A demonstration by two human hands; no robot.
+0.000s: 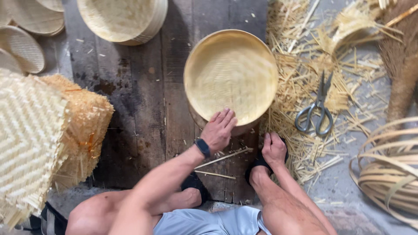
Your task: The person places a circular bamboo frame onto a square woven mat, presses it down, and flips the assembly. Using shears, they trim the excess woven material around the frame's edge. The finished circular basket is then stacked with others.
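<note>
1. Floor (143,95): dark wooden boards carry everything; straw scraps litter them ahead and to the right of both hands.
2. Woven mat (26,139): lies well to the left of the left hand.
3. Tray (230,74): round and woven, so it has no long axis. It lies straight ahead of the left hand, near rim under the fingertips.
4. Left hand (219,129): open, fingers spread flat on that near rim; it is the nearer hand.
5. Right hand (274,149): loosely curled, holding nothing, resting on the foot just right of the tray.
6. Scissors (317,109): ahead and right of the right hand, untouched.
</note>
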